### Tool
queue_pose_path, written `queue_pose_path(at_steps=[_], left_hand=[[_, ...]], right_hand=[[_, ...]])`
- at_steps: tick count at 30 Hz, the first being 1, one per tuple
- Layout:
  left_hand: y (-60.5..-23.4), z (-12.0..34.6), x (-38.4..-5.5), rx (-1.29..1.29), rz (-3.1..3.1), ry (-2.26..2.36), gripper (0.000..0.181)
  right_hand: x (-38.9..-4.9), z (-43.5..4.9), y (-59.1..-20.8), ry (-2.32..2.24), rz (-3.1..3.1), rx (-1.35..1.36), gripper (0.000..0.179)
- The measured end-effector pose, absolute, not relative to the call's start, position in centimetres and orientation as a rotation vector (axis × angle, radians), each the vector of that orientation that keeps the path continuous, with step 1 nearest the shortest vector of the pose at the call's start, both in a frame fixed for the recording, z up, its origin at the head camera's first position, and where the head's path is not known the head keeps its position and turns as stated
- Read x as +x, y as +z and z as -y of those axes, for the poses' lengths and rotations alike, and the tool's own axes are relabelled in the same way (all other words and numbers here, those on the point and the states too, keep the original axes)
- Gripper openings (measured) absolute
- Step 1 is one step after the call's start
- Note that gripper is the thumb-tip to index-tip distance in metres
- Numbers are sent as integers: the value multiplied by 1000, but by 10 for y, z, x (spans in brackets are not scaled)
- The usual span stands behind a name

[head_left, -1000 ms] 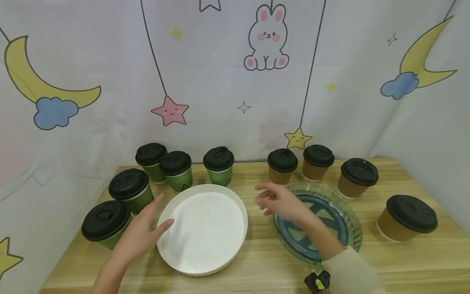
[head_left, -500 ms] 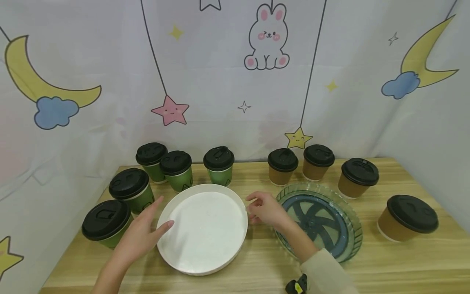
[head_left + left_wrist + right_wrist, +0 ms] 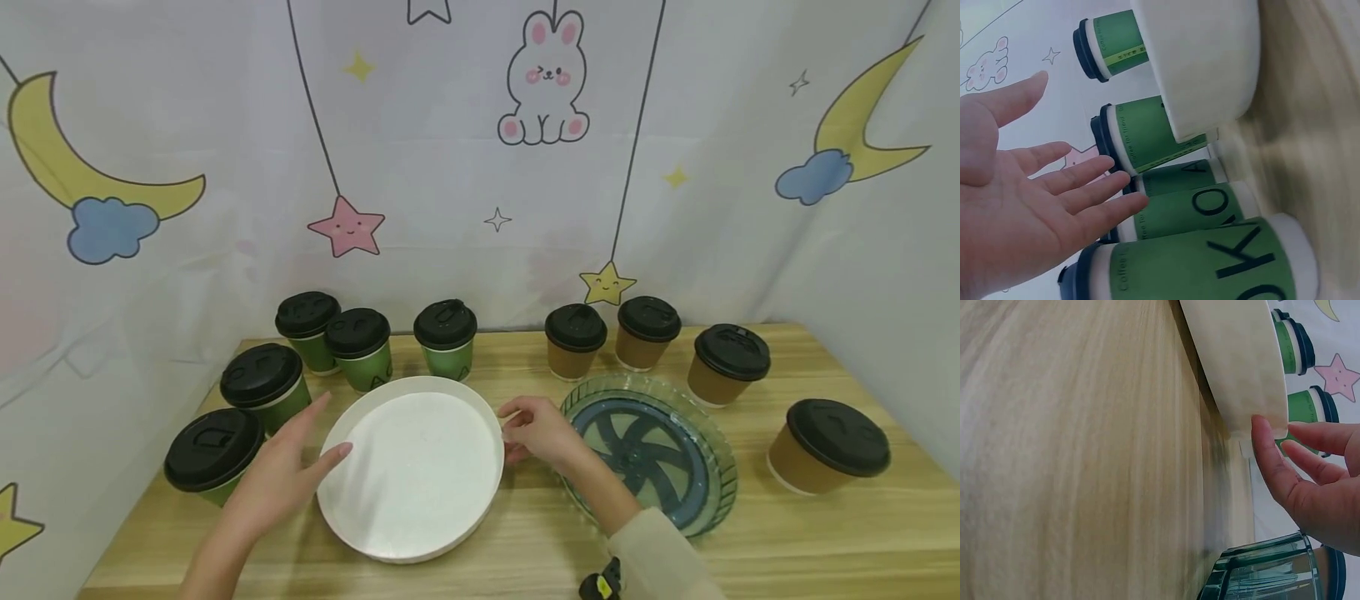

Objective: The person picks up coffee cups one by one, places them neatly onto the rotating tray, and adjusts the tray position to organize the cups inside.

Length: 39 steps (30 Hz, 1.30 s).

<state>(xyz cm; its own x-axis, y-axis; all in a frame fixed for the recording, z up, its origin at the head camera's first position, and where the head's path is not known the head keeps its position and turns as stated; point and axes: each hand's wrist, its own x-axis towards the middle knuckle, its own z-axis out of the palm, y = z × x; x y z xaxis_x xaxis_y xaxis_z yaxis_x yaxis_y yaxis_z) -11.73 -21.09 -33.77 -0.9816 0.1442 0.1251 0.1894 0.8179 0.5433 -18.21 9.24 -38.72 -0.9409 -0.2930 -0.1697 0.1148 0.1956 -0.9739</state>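
Observation:
A round white tray (image 3: 416, 475) with a raised rim stands on the wooden table. My right hand (image 3: 542, 432) is at its right side, fingers slightly bent and fingertips right at the rim. In the right wrist view, one fingertip (image 3: 1261, 425) lies against the outer wall of the tray (image 3: 1241, 362), and other fingers show just beyond the rim. My left hand (image 3: 281, 475) hovers by the tray's left side, thumb spread from the fingers and nothing in it. Beside that hand stand green paper cups with black lids, the nearest one (image 3: 1197, 262) filling the lower left wrist view.
Several green cups (image 3: 366, 367) line the left and back. Several brown lidded cups (image 3: 810, 458) curve along the right side. Right of the tray sits a clear ribbed glass dish (image 3: 723, 467) with a blue pattern inside. A white printed cloth (image 3: 450, 150) hangs behind the table (image 3: 540, 542).
My right hand has moved left and down from above the glass dish to the tray's right rim. The left hand has barely moved, and the tray stays where it was.

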Motion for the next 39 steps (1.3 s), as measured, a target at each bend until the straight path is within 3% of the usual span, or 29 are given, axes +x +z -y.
queue_pose_path(at_steps=[13, 19, 39], left_hand=[[-293, 232, -113, -272, 2757, -788, 73], [-285, 256, -107, -156, 2761, -780, 77], [-324, 316, -97, 25, 2915, -907, 98]], right_hand=[[-184, -93, -391, -1808, -2148, -203, 28], [-184, -93, -391, -1815, -2134, -207, 28], [-182, -93, -390, -1810, -2137, -210, 28]])
